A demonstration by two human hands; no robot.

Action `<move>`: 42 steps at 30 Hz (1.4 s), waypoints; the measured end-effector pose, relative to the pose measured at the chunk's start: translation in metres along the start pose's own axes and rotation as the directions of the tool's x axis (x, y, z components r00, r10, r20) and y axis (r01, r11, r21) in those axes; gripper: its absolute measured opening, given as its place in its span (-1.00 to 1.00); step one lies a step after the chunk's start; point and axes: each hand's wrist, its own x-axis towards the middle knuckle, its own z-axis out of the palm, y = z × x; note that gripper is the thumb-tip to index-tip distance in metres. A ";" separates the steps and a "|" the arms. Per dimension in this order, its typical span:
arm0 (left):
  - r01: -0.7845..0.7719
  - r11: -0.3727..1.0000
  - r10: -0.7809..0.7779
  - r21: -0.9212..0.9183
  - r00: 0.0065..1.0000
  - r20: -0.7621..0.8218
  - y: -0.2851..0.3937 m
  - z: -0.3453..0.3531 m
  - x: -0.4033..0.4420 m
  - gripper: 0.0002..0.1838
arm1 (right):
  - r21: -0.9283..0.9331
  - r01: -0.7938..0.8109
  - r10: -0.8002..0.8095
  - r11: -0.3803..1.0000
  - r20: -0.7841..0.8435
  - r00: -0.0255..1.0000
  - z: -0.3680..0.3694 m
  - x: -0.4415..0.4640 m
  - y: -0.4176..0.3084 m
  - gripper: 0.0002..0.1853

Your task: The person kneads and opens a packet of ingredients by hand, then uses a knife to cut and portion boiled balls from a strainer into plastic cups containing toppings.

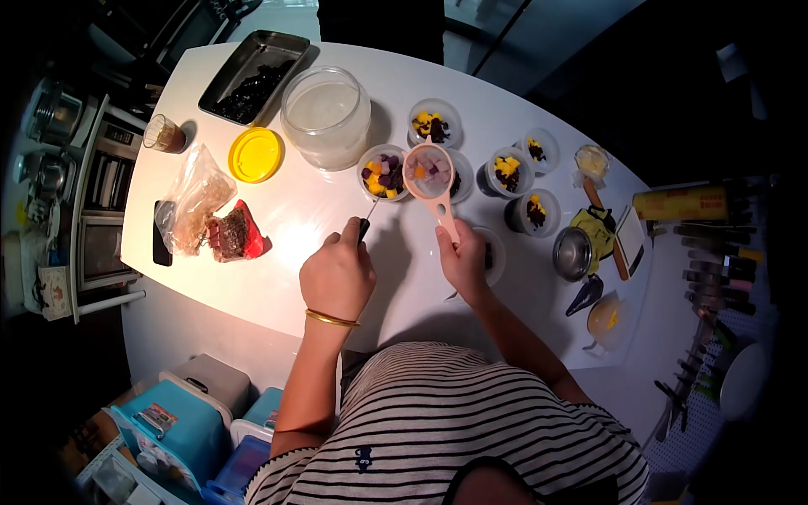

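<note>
Two bare hands work above the white desk (295, 290), each with an implement. Left hand (337, 273): fingers closed on a dark-handled utensil (364, 230), index finger laid along the handle, its thin metal shaft pointing to the near side of a clear cup (360, 171) of yellow, purple and dark pieces. Right hand (465, 265): fingers clamped on the handle of a pink strainer (442, 208), whose bowl carries pale, purple and orange cubes just beside that cup, partly covering another behind it. Strainer bowl appears roughly level; whether its rim touches the cup cannot be told. Step in hand, as judged: portioning the strained cubes among the cups. Next move would call for the strainer mouth squarely over a cup, a gradual tilt of the right wrist, and the utensil guiding cubes off the edge. Risk: a quick tip could scatter cubes between the close-set rims. Surroundings: large clear jar (326, 156) of cloudy liquid beyond the left hand; metal tray (283, 39) with dark, glossy pieces beside it.
</note>
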 end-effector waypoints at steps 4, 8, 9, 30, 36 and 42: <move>-0.050 0.997 0.046 -0.052 0.996 -0.075 -0.004 -0.004 -0.003 -0.67 | 0.003 -0.004 0.004 1.000 0.006 1.000 -0.001 0.000 -0.003 -0.88; -0.084 0.993 0.090 -0.081 0.993 0.077 0.002 -0.003 -0.009 -0.67 | 0.006 -0.030 0.030 1.000 0.025 0.999 0.000 -0.001 -0.005 -0.87; -0.083 0.993 0.089 -0.082 0.993 0.077 0.004 -0.002 -0.008 -0.67 | 0.005 -0.034 0.034 0.999 0.024 0.999 -0.001 -0.001 -0.007 -0.87; 0.054 0.997 -0.056 0.046 0.998 0.034 -0.024 -0.002 0.021 -0.67 | 0.007 -0.057 0.058 0.998 -0.047 0.997 -0.013 0.002 -0.010 -0.81; 0.033 0.978 -0.060 0.204 0.990 0.129 -0.021 0.003 0.043 -0.74 | -0.001 -0.040 0.040 0.999 -0.040 0.998 -0.018 0.000 -0.011 -0.82; -0.113 0.966 0.048 0.234 0.962 0.267 0.001 -0.020 0.039 -0.80 | 0.023 -0.059 0.060 0.998 -0.058 0.997 -0.020 -0.001 -0.009 -0.83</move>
